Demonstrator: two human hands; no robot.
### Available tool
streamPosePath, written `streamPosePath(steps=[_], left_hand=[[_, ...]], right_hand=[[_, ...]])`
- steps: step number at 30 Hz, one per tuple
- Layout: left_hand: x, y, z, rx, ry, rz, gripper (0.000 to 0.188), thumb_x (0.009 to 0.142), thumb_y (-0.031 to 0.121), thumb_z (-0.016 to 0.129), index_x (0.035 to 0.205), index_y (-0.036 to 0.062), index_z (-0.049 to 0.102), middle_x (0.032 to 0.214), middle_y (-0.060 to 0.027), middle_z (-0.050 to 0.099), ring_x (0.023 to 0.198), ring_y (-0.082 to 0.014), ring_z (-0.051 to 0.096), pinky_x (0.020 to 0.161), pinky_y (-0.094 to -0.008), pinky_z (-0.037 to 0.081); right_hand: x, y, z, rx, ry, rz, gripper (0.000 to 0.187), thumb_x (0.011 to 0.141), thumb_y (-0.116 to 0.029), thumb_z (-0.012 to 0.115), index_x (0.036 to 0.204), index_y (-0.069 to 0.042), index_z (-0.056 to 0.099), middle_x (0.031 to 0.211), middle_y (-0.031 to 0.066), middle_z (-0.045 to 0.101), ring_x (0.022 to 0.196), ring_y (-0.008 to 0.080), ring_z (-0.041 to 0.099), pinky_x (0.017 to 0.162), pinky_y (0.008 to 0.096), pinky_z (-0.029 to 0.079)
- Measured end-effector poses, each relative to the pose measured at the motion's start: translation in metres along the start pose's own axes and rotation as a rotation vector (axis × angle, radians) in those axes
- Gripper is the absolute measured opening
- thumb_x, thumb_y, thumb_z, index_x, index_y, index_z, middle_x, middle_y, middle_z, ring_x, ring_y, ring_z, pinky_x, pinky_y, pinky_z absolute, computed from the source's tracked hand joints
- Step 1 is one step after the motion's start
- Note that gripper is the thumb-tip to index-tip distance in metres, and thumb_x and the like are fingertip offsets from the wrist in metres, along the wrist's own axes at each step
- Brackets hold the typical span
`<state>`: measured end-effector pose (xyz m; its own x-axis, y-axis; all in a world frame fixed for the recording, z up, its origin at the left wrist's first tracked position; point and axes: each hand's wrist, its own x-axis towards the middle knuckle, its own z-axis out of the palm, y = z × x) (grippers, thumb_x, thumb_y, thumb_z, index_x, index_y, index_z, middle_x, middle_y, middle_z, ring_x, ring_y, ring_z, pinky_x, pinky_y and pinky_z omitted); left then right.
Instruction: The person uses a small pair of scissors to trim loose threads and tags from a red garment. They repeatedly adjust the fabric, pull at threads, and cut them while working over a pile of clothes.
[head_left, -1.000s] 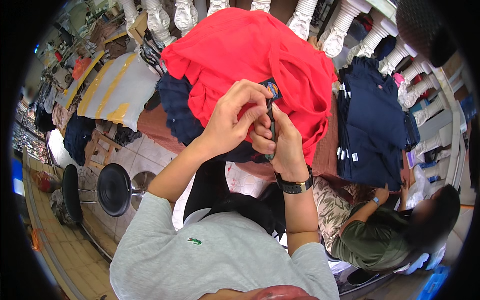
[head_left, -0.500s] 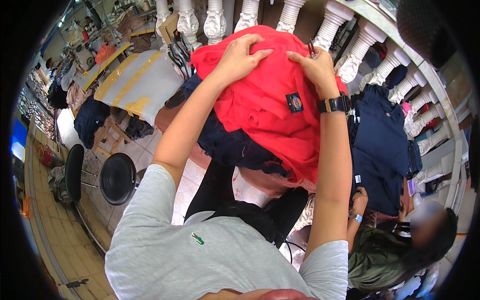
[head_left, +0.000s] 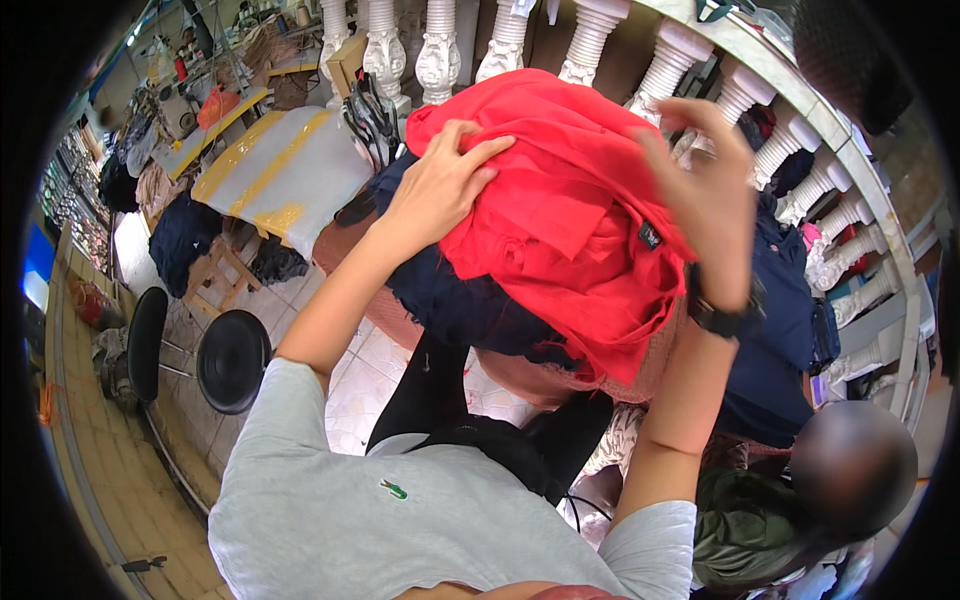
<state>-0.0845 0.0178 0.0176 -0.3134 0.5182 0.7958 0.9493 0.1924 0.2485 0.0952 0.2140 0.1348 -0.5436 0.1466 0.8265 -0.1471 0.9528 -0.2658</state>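
Note:
A red garment (head_left: 550,210) lies bunched over a dark navy cloth (head_left: 470,300) in front of me, with a small black label (head_left: 649,236) near its right side. My left hand (head_left: 440,185) is on the garment's left edge, its fingers bent and gripping the red fabric. My right hand (head_left: 705,190) is raised at the garment's right edge, above the wrist with the black watch. Motion smears its fingers, so I cannot make out whether anything is in them.
A brown-covered support (head_left: 665,360) is under the cloths. White balusters (head_left: 440,60) stand behind. Several clips or scissors (head_left: 368,120) hang at the far left. A navy garment pile (head_left: 770,340) and a co-worker (head_left: 750,520) are on the right; a black stool (head_left: 233,360) is on the left.
My right hand has moved right and lifted off the fabric; the small dark tool seen in it no longer shows. My left hand has shifted left and down. The label has moved right.

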Motion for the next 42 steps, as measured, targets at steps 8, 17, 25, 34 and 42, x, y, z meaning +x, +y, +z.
streamPosePath(steps=[8,17,25,34,42], left_hand=[[0.059,-0.003,-0.006,0.076,0.275,0.027,0.018,0.086,0.012,0.073,0.088,-0.0025,0.064,0.080,-0.0154,0.054,0.076,-0.0351,0.058,0.071,-0.0442,0.048],[0.172,-0.077,-0.050,0.056,0.345,-0.153,0.040,0.071,-0.013,0.057,0.106,0.0059,0.060,0.088,-0.0168,0.060,0.092,-0.0324,0.062,0.076,-0.0407,0.050],[0.074,0.004,-0.059,-0.342,-0.772,0.270,0.057,0.074,-0.018,0.046,0.125,-0.0005,0.064,0.133,-0.0168,0.062,0.130,-0.0301,0.054,0.115,-0.0401,0.037],[0.047,0.057,-0.014,-0.654,-0.242,0.145,0.036,0.087,0.009,0.077,0.116,0.0013,0.056,0.109,-0.0062,0.060,0.092,-0.0129,0.063,0.077,-0.0272,0.053],[0.026,0.064,0.048,-0.484,-0.237,-0.102,0.035,0.091,0.018,0.077,0.115,0.0031,0.057,0.098,-0.0064,0.052,0.067,-0.0107,0.051,0.063,-0.0284,0.047]], right_hand=[[0.034,0.032,0.100,-0.123,-0.168,-0.186,0.022,0.085,-0.021,0.068,0.099,-0.006,0.075,0.088,0.0197,0.072,0.087,0.0386,0.070,0.080,0.0473,0.056],[0.132,0.080,-0.024,-0.441,0.394,-0.054,0.026,0.087,-0.023,0.063,0.105,-0.010,0.076,0.088,0.0205,0.073,0.087,0.0344,0.072,0.079,0.0407,0.054],[-0.054,0.095,-0.057,0.044,-0.151,0.459,0.031,0.081,-0.006,0.068,0.111,-0.002,0.070,0.083,0.0103,0.071,0.078,0.0220,0.069,0.073,0.0311,0.052],[-0.091,0.007,-0.023,0.331,0.142,0.421,0.014,0.088,-0.006,0.076,0.102,-0.003,0.073,0.084,-0.0029,0.069,0.071,0.0017,0.051,0.060,0.0206,0.038],[-0.111,0.031,0.040,0.214,0.106,0.528,0.014,0.084,-0.005,0.078,0.093,0.000,0.070,0.076,0.0028,0.061,0.062,0.0075,0.051,0.054,0.0250,0.038]])
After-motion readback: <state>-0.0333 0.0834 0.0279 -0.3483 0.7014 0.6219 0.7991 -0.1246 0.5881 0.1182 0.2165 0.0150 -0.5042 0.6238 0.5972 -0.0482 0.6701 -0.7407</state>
